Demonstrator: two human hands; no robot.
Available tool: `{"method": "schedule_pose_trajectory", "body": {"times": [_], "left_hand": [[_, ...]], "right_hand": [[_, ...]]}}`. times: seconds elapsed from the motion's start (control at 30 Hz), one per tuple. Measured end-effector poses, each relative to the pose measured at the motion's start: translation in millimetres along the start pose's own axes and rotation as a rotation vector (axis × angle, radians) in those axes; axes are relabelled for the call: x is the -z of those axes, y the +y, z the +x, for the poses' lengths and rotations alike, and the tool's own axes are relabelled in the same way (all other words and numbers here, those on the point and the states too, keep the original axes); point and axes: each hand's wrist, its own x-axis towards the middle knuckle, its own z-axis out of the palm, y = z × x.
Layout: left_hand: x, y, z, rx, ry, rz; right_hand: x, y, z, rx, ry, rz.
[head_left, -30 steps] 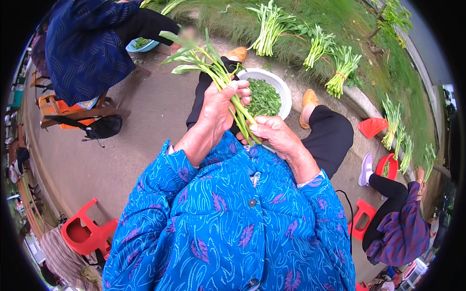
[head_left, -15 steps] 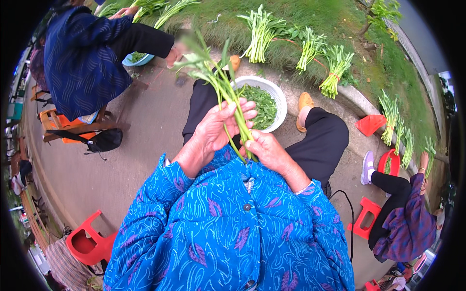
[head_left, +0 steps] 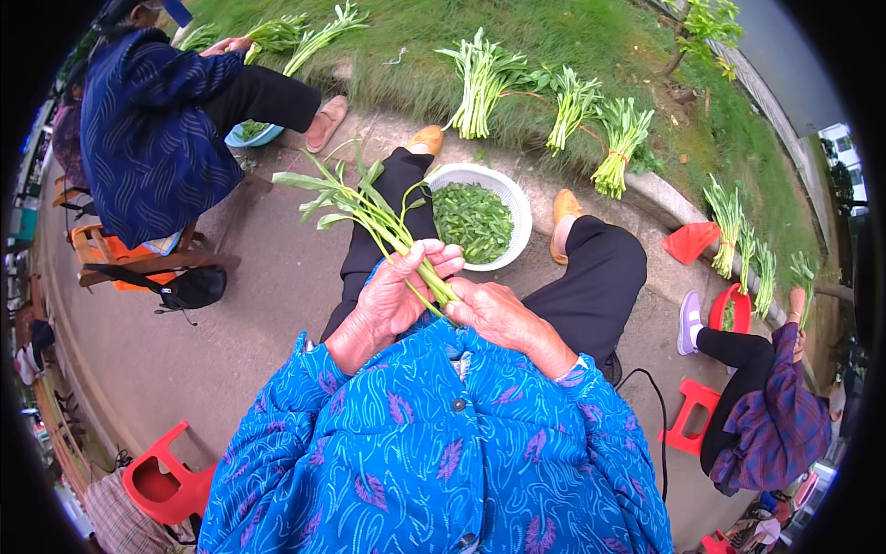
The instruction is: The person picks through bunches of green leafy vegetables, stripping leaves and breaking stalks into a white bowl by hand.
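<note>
Grass [head_left: 591, 37] bears bundles [head_left: 476, 97]; white basket [head_left: 521, 210] beyond held stems [head_left: 380, 220]

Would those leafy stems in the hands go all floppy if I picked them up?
The stems would probably feel fairly firm, as they stick out quite straight past the left hand. The leaves might flop, since they look thin and bend different ways.

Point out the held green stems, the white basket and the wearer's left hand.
Held green stems [head_left: 389, 227]: head view, middle of the bundle.
White basket [head_left: 523, 216]: head view, right rim.
Left hand [head_left: 391, 292]: head view, middle of the hand.
</note>
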Motion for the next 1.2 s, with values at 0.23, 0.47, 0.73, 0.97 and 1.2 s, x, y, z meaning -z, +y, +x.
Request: {"method": "schedule_pose_trajectory", "body": {"times": [0.23, 0.47, 0.73, 0.97, 1.2], "left_hand": [[-16, 13, 22, -0.087, -0.033, 0.011], [-16, 19, 28, -0.086, 0.039, -0.050], [-19, 35, 33, -0.145, 0.052, -0.038], [-38, 42, 33, -0.222, 0.060, -0.090], [-39, 40, 39, -0.319, 0.115, -0.046]], "right_hand": [[-3, 11, 13, 0.134, 0.050, 0.634], [-9, 11, 14, 0.080, -0.008, 0.944], [-3, -3, 20, 0.101, 0.059, 0.836], [-1, -18, 22, 0.057, 0.150, 1.001], [9, -11, 27, 0.111, 0.064, 1.176]]}}
